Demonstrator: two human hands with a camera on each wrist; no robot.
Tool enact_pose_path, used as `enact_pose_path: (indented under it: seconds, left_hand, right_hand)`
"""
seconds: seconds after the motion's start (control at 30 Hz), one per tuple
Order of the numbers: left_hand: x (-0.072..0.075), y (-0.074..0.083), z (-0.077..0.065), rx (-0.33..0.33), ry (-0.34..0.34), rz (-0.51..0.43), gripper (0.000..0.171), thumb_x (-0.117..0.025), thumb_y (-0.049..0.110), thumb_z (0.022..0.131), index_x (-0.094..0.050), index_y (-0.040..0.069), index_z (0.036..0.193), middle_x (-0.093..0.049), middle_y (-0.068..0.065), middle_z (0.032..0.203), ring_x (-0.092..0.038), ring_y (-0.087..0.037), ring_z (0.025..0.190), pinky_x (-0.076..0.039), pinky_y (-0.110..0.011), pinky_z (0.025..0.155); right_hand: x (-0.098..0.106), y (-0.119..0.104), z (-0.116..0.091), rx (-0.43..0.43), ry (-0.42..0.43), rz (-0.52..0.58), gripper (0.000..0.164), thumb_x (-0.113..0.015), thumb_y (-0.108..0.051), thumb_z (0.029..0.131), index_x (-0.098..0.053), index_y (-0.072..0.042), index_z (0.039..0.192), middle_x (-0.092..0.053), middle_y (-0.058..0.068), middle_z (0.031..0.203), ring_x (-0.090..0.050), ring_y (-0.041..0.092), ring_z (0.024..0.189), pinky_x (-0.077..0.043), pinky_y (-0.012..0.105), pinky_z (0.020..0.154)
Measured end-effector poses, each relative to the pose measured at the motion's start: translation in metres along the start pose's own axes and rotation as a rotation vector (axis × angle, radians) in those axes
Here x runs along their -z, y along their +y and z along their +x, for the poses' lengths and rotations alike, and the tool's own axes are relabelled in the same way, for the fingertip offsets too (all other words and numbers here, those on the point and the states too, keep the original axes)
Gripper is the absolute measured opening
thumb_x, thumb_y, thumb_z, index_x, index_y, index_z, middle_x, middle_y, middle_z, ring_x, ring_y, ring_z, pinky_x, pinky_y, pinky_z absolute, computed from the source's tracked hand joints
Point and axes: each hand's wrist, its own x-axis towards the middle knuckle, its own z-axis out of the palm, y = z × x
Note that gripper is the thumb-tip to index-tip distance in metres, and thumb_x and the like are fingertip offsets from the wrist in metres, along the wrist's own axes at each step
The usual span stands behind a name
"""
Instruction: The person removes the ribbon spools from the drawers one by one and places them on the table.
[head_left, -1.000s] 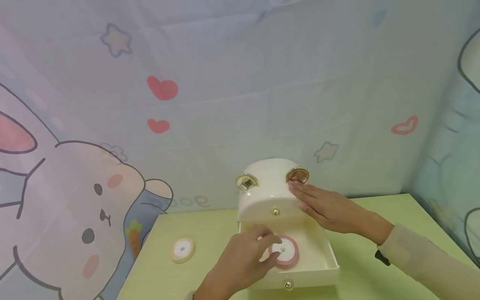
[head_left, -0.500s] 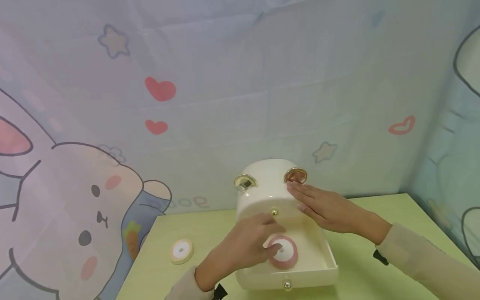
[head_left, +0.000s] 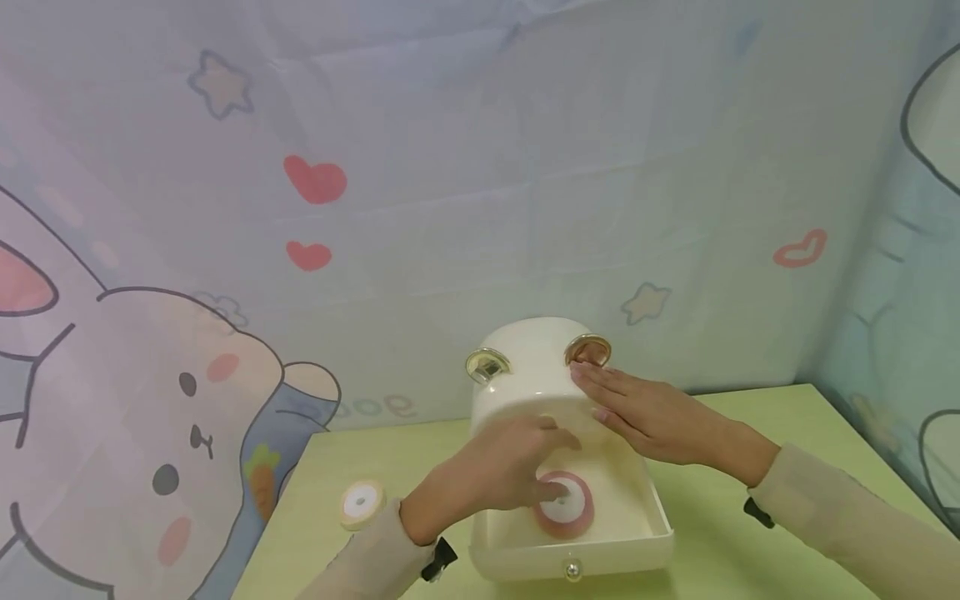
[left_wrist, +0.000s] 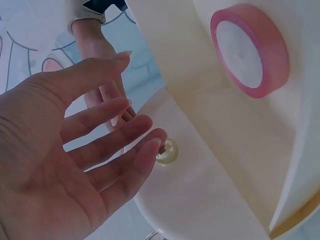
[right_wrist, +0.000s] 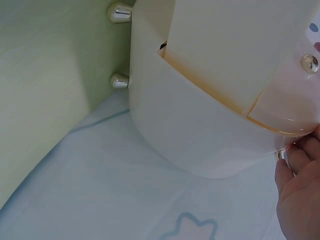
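Note:
A cream box (head_left: pixel 528 379) with a rounded top has its lower drawer (head_left: pixel 600 557) pulled out towards me. Flat inside the drawer lies a roll of pink ribbon (head_left: pixel 561 528) with a white core; it also shows in the left wrist view (left_wrist: pixel 275 55). My left hand (head_left: pixel 498 467) hovers above the drawer with nothing in it, its fingers spread and loosely bent, near the upper drawer's gold knob (left_wrist: pixel 168 152). With fingers straight, my right hand (head_left: pixel 660 421) rests on the box's upper right side, beside a round gold ear (head_left: pixel 589 350).
A pale yellow ribbon roll (head_left: pixel 360 503) lies on the green table (head_left: pixel 420 450) left of the box. A second gold ear (head_left: pixel 487 365) sticks up at the box's left. Patterned cloth (head_left: pixel 450 167) hangs behind. Small gold feet (right_wrist: pixel 120 80) hold up the box.
My left hand has moved away from the pink ribbon roll, up and towards the upper drawer, its fingers spreading. The roll stays in the drawer. My right hand keeps its place on the box.

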Motion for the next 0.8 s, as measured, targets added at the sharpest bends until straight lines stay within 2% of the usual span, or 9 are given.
enact_pose_path:
  seconds: [0.13, 0.3, 0.43, 0.6, 0.67, 0.8]
  left_hand:
    - [0.003, -0.004, 0.005, -0.019, -0.052, 0.016, 0.050, -0.086, 0.036, 0.086, -0.071, 0.018, 0.130, -0.074, 0.004, 0.113, -0.066, -0.007, 0.094, -0.052, -0.021, 0.084]
    - [0.002, -0.011, 0.010, -0.087, -0.117, 0.004, 0.048, -0.086, 0.034, 0.086, -0.072, 0.018, 0.130, -0.074, 0.003, 0.118, -0.068, -0.008, 0.103, -0.052, -0.020, 0.091]
    - [0.001, -0.012, 0.013, -0.122, -0.180, 0.030, 0.047, -0.085, 0.037, 0.087, -0.072, 0.022, 0.130, -0.074, 0.004, 0.120, -0.068, -0.007, 0.108, -0.052, -0.021, 0.095]
    - [-0.002, -0.008, 0.015, -0.142, -0.277, 0.098, 0.045, -0.078, 0.040, 0.091, -0.070, 0.028, 0.133, -0.073, 0.011, 0.126, -0.067, -0.006, 0.116, -0.052, -0.023, 0.099]
    - [-0.006, -0.007, 0.018, -0.170, -0.313, 0.140, 0.045, -0.077, 0.040, 0.092, -0.070, 0.029, 0.134, -0.072, 0.014, 0.129, -0.066, -0.005, 0.120, -0.052, -0.023, 0.102]
    - [-0.015, -0.005, 0.023, -0.241, -0.358, 0.203, 0.046, -0.078, 0.044, 0.089, -0.070, 0.032, 0.132, -0.074, 0.017, 0.123, -0.067, -0.003, 0.113, -0.053, -0.021, 0.096]
  right_hand:
    - [0.000, 0.000, 0.001, -0.004, -0.006, 0.008, 0.058, -0.053, -0.026, 0.109, -0.036, -0.014, 0.164, -0.038, 0.003, 0.170, -0.044, 0.029, 0.154, -0.048, 0.050, 0.115]
    - [0.000, 0.000, 0.001, -0.014, -0.013, 0.011, 0.058, -0.052, -0.026, 0.110, -0.036, -0.015, 0.164, -0.038, 0.002, 0.170, -0.044, 0.028, 0.154, -0.048, 0.049, 0.116]
    - [-0.001, -0.001, 0.001, -0.016, -0.014, 0.015, 0.058, -0.052, -0.027, 0.110, -0.035, -0.017, 0.165, -0.038, 0.002, 0.170, -0.044, 0.027, 0.154, -0.047, 0.049, 0.117]
    - [0.000, -0.002, 0.002, -0.010, -0.015, 0.019, 0.058, -0.052, -0.027, 0.110, -0.036, -0.015, 0.164, -0.038, 0.002, 0.170, -0.043, 0.028, 0.154, -0.046, 0.050, 0.118]
    - [0.000, -0.002, 0.003, -0.011, -0.021, 0.022, 0.058, -0.051, -0.028, 0.110, -0.035, -0.015, 0.164, -0.036, 0.002, 0.171, -0.042, 0.027, 0.155, -0.045, 0.049, 0.118]
    - [0.001, -0.002, 0.004, -0.016, -0.035, 0.032, 0.058, -0.049, -0.029, 0.111, -0.033, -0.016, 0.165, -0.034, 0.001, 0.172, -0.041, 0.027, 0.156, -0.044, 0.049, 0.119]
